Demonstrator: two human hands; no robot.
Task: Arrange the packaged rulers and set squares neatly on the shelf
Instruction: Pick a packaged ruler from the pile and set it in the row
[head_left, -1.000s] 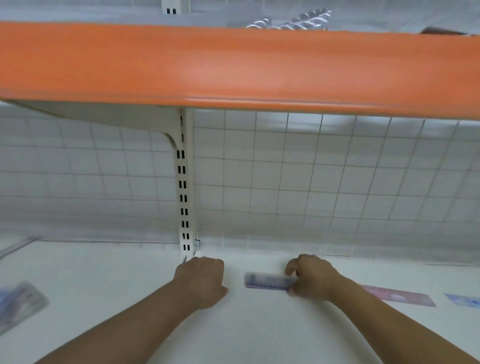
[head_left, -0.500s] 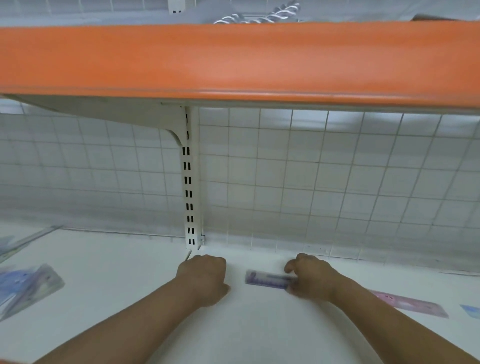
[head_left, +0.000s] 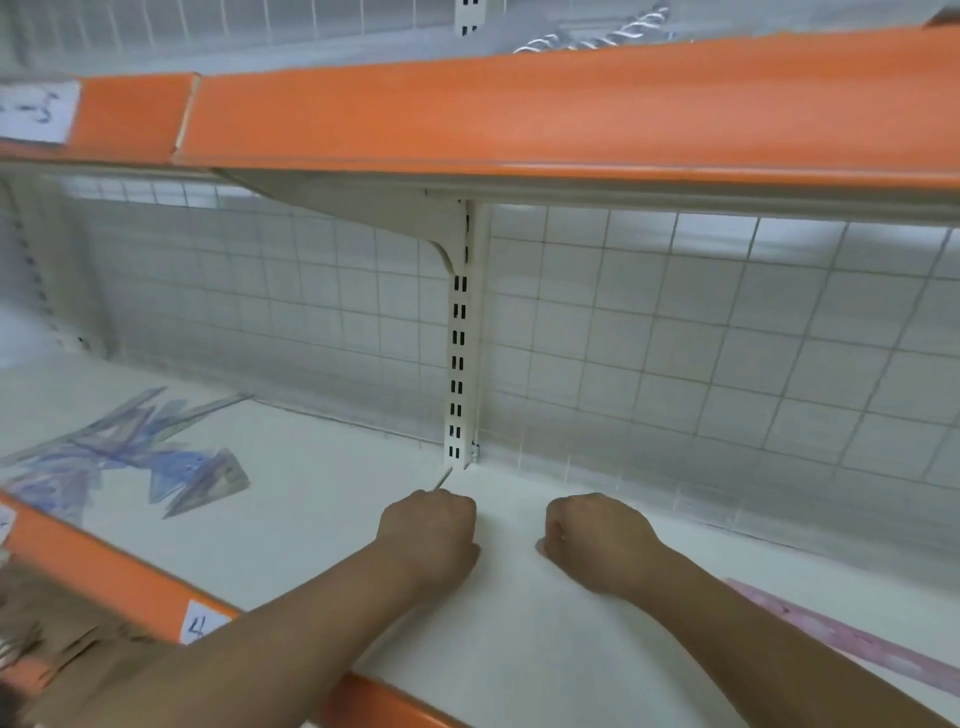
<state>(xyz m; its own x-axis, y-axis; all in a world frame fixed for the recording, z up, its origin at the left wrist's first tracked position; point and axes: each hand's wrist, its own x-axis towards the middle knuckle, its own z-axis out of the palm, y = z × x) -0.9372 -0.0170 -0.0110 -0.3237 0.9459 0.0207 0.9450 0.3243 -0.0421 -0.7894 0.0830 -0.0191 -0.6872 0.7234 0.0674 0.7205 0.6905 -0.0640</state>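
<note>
On shelf (head_left: 322, 519), set squares (head_left: 197, 480) L, ruler (head_left: 852, 642) R

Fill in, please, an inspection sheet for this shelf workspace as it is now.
Surface: white shelf with an orange front edge.
Job's things: set squares in a loose heap at the left; pink ruler flat at the right.
Clutter: nothing seen.
Grippers: left hand and right hand rest on the shelf, fingers curled, nothing seen in them.
Cables: nothing seen.
Surroundings: grid panel behind, slotted post, upper shelf above.
</note>
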